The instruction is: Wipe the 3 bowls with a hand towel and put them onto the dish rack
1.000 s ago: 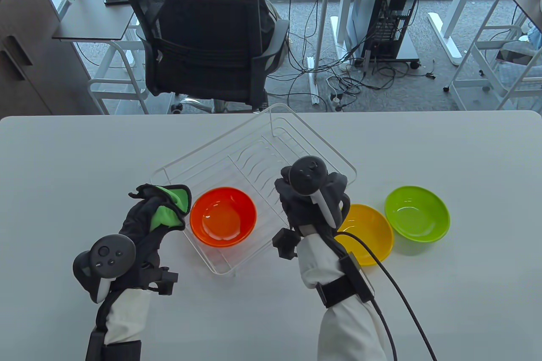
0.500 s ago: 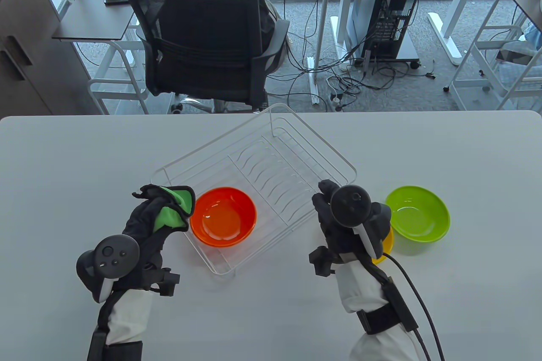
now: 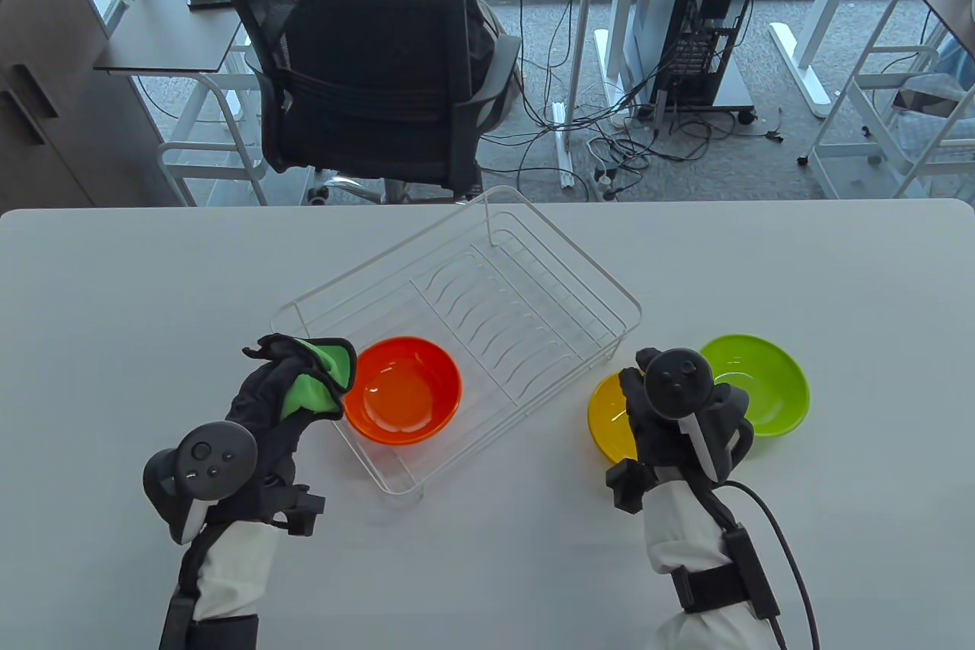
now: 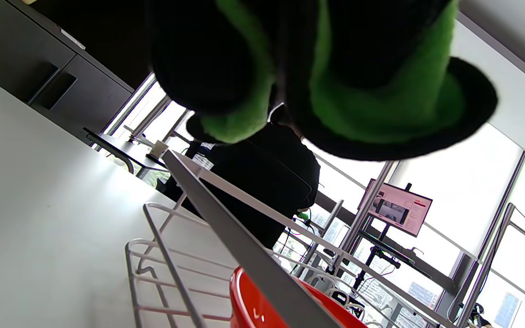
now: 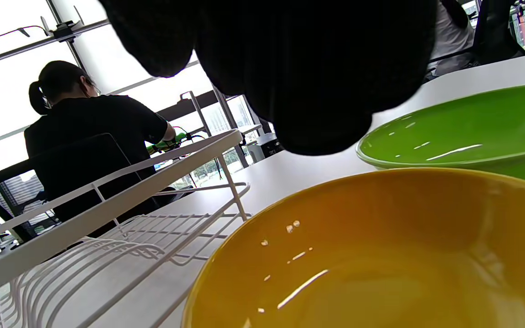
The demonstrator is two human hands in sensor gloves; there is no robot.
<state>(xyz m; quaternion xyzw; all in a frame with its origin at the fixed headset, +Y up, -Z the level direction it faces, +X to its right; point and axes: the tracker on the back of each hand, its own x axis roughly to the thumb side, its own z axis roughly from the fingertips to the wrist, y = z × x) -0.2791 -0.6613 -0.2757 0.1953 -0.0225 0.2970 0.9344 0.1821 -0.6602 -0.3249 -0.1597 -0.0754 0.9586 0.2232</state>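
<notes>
An orange bowl (image 3: pixel 402 391) sits inside the white wire dish rack (image 3: pixel 571 248), in its near left corner. My left hand (image 3: pixel 293 368) is just left of that corner and grips a bunched green hand towel (image 3: pixel 312 379) with black edging. The left wrist view shows the towel (image 4: pixel 381 100) in my fingers above the rack's rim (image 4: pixel 171 269) and the orange bowl (image 4: pixel 253 300). A yellow bowl (image 3: pixel 609 417) and a green bowl (image 3: pixel 762 376) stand on the table right of the rack. My right hand (image 3: pixel 636 395) hovers over the yellow bowl (image 5: pixel 381 255), fingers (image 5: pixel 317 68) loosely bent, holding nothing.
The white table (image 3: pixel 137 284) has bare surface at left, right and front. Beyond its far edge a person sits in a black office chair (image 3: pixel 366 86). A cable (image 3: pixel 784 558) runs from my right wrist.
My right hand has moved from above the rack's near right side, to the right and towards me, and is now over the yellow bowl. My left hand has barely shifted.
</notes>
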